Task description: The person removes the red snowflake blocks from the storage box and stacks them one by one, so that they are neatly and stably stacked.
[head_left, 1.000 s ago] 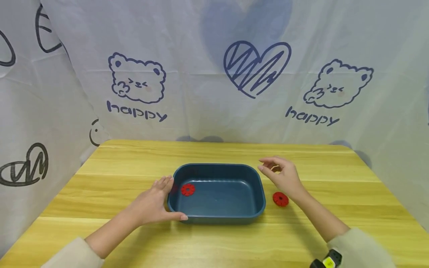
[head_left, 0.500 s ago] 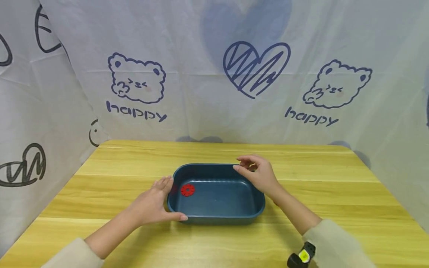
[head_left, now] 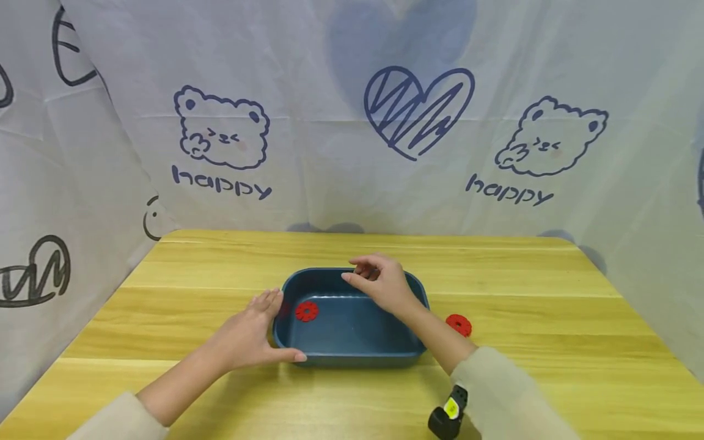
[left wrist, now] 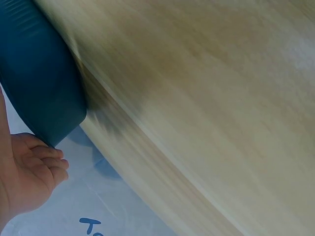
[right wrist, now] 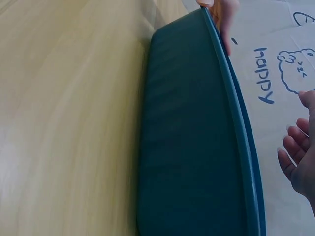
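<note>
A dark teal plastic basin (head_left: 357,360) stands on the table. My left hand (head_left: 250,336) holds its left end, with the fingers at the left rim and the thumb along the front wall. Over the basin's back right part is my right hand (head_left: 382,284), thumb and fingers loosely curved with a gap between them. Nothing shows between those fingers in the right wrist view (right wrist: 298,147). One red notched plastic disc (head_left: 307,311) lies inside the basin toward its left end. Beside the right forearm another red disc (head_left: 459,325) lies on the table, partly covered by the arm.
The wood-grain table (head_left: 550,305) extends on both sides of the basin. Behind it hangs a white cloth (head_left: 319,177) printed with bears, a heart and lettering. A black watch-like device (head_left: 450,412) is worn at the right sleeve.
My right hand has moved left, from right of the basin to above its inside, with its fingers still loosely curved. The left hand, basin and discs have stayed in place.
</note>
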Action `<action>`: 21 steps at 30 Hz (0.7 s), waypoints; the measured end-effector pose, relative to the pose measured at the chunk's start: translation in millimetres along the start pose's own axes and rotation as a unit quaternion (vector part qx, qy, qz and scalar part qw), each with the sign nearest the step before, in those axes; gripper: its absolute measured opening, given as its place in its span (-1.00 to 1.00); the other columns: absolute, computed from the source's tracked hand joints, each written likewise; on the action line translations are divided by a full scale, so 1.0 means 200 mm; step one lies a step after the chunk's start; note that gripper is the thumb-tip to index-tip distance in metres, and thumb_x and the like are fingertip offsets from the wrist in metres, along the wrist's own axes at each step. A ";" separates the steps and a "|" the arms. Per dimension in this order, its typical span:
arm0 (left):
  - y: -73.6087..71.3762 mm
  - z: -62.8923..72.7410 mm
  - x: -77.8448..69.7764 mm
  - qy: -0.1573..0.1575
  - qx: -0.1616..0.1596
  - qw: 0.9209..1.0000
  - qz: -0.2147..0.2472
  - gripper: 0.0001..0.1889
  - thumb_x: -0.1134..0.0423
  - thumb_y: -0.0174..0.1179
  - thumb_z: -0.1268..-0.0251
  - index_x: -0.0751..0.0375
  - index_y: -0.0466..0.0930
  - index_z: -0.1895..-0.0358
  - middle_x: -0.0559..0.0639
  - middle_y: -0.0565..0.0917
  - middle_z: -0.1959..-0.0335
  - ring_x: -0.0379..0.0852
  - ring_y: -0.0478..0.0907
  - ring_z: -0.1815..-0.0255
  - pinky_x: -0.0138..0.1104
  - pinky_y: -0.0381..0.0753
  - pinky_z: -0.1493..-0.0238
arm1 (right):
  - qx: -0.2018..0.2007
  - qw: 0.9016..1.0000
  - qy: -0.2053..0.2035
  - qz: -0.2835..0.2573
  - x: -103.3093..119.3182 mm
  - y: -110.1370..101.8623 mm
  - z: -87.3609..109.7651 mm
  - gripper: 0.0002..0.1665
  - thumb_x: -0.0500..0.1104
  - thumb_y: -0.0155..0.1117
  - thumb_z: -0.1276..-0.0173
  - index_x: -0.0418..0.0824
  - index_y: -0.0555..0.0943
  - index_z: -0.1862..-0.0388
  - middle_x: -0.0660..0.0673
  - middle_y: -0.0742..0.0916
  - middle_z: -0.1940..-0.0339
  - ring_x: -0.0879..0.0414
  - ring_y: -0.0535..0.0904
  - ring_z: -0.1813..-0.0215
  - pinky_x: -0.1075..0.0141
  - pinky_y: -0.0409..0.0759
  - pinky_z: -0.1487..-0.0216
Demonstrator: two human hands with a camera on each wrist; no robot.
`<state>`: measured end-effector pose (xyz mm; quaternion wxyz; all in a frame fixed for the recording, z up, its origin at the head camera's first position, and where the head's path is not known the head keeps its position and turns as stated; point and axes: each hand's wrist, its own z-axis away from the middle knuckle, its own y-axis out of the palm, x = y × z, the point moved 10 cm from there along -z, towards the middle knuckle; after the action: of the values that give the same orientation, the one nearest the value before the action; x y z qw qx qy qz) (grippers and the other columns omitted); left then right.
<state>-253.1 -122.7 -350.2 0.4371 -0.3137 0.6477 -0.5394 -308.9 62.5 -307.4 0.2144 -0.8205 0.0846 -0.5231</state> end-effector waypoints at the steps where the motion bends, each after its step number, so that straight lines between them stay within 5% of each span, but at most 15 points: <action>1: 0.00 0.00 0.00 0.000 0.000 1.000 0.001 0.22 -0.47 0.19 0.19 0.49 0.09 -0.37 0.42 0.19 -0.37 0.43 0.17 -0.34 0.16 0.40 -0.15 | 0.002 1.000 0.003 -0.001 0.00 0.02 -0.01 -0.66 -0.21 0.35 -0.17 -0.34 0.64 0.08 -0.20 0.64 0.32 0.13 0.53 0.34 0.41 0.54 0.29; 21: 0.00 0.00 -0.01 0.009 -0.004 1.000 0.004 0.20 -0.45 0.19 0.17 0.50 0.09 -0.37 0.42 0.21 -0.36 0.41 0.17 -0.35 0.15 0.39 -0.17 | 0.041 0.998 0.041 0.011 -0.11 0.32 -0.07 -0.64 -0.15 0.38 -0.15 -0.35 0.65 0.13 -0.18 0.66 0.38 0.20 0.50 0.40 0.51 0.49 0.38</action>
<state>-252.8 -121.7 -348.9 0.4325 -0.3080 0.6550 -0.5377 -325.4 9.8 -348.6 0.2500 -0.7879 0.0808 -0.5570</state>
